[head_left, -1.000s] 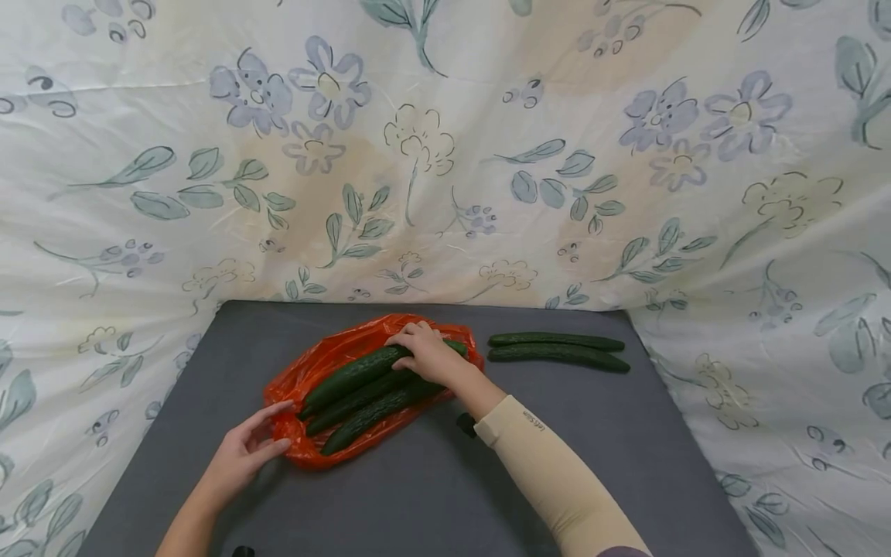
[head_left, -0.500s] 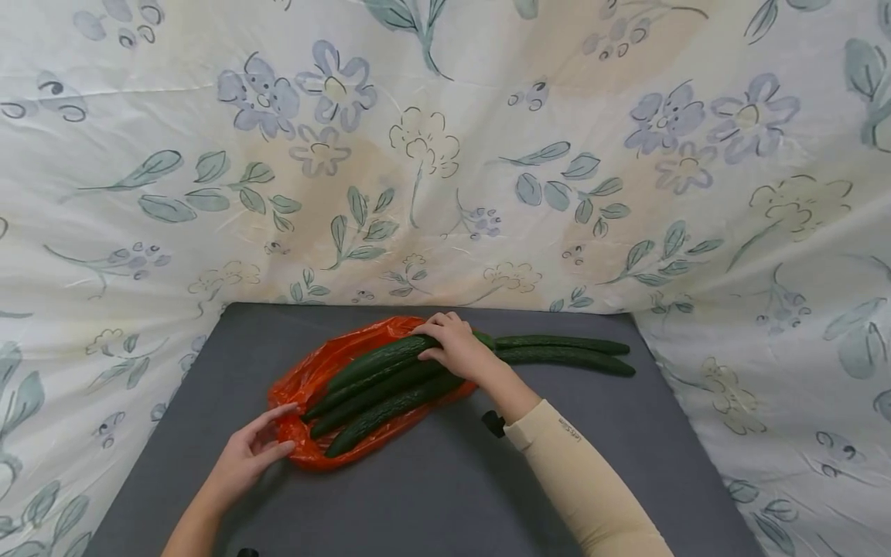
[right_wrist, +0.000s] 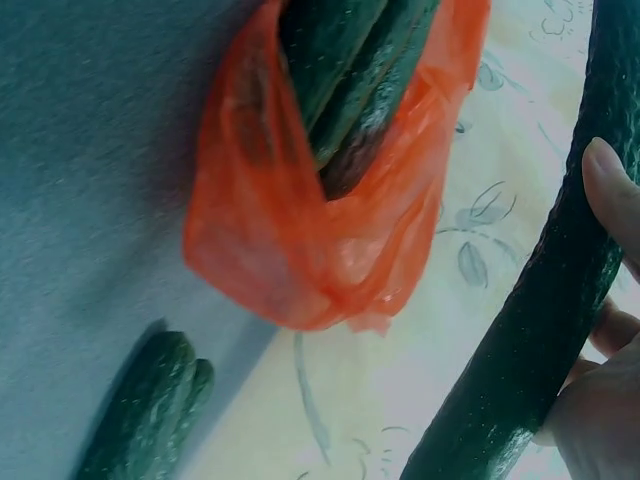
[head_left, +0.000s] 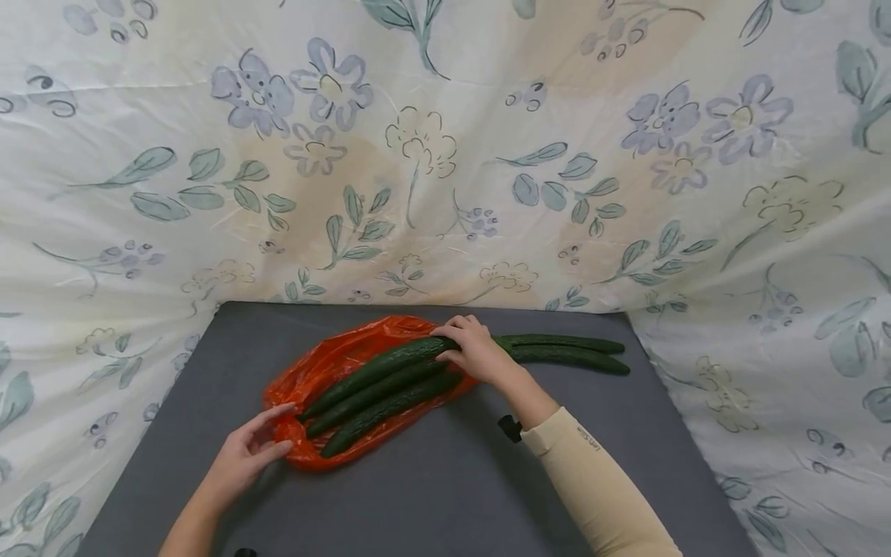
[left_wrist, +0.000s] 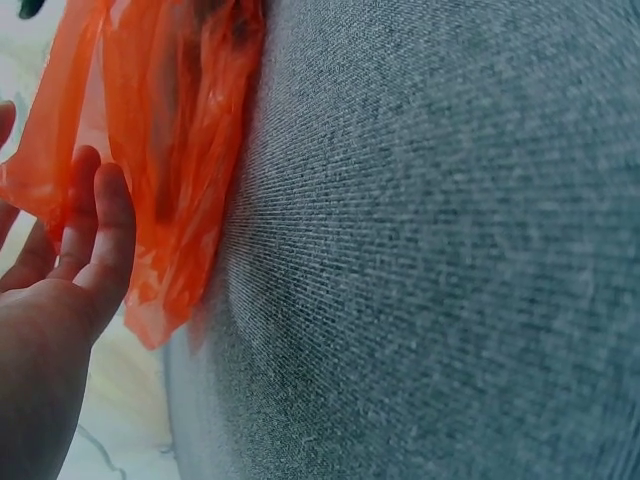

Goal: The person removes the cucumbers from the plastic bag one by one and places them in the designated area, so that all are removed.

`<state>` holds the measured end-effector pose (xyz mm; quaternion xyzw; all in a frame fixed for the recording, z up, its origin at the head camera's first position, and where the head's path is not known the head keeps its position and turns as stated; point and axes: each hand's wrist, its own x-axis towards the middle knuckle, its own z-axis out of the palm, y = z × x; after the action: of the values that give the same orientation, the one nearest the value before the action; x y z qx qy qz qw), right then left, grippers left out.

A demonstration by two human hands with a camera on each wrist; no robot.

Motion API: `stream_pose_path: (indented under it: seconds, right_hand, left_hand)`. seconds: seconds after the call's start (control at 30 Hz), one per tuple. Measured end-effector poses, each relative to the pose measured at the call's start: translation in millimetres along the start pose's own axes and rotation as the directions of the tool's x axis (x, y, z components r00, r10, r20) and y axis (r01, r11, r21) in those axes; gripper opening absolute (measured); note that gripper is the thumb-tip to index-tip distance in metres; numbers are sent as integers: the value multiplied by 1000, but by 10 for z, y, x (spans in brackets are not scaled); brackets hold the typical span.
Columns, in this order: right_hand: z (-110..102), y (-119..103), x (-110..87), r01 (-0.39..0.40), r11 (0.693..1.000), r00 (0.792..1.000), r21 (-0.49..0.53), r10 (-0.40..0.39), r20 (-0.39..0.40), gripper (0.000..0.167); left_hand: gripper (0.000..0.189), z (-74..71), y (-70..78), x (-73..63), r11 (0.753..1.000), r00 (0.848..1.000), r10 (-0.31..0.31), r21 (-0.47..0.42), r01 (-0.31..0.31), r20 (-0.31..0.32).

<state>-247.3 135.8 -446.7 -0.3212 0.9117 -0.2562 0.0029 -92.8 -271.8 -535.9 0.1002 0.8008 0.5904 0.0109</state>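
Right hand (head_left: 479, 352): clamped around one long, dark green, bumpy-skinned cucumber (head_left: 383, 365), with the thumb and fingers set on opposite sides of it.
Held cucumber: slanted over the bag in the head view, its paler end overlapping the nearer ends of the pair on the table; whether its left end is touching the bag cannot be told.
Left hand (head_left: 242, 458): thumb and forefinger parted, the fingers only slightly bent and touching the bag at its lower left end.
Crumpled, thin orange-red plastic bag (head_left: 348, 348): laid left of centre on the dark grey, fabric-surfaced table (head_left: 431, 495), towards its far edge, with its mouth spread.
Bagged cucumbers (head_left: 390, 410): two more, dark green and long, seen side by side.
Pair on the table (head_left: 571, 356): two dark green, slender cucumbers laid close alongside each other near the far right corner.
Right forearm: covered by a beige sleeve (head_left: 602, 487) with small dark lettering.
Backdrop: white cloth (head_left: 445, 147) printed with blue flowers and green leaves, hung beyond the far edge.
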Motion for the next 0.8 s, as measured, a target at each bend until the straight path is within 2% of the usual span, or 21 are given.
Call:
stream_pose_path:
  seconds: [0.2,0.43,0.63,0.8]
  right_hand:
    - [-31,104,-93,-34,999,999,17,34,-7,41]
    - [-126,219,-201,-27,1000,999,-11,26,-35,42]
    - [-169,294,-334,-40,999,998,-19,39,-46,42]
    - [-242,401,-428,-48,998,996,-31,46,-72,42]
  left_hand:
    - [53,-6,31,7,1000,1000,-13,24,13,-7]
    - [53,20,27,-14,1000,1000,-15,4,15,-13]
    - [51,-5,50,-21,999,999,-29,43,30,-18]
    - [51,-15,56,6,999,1000,-14,33,14,-3]
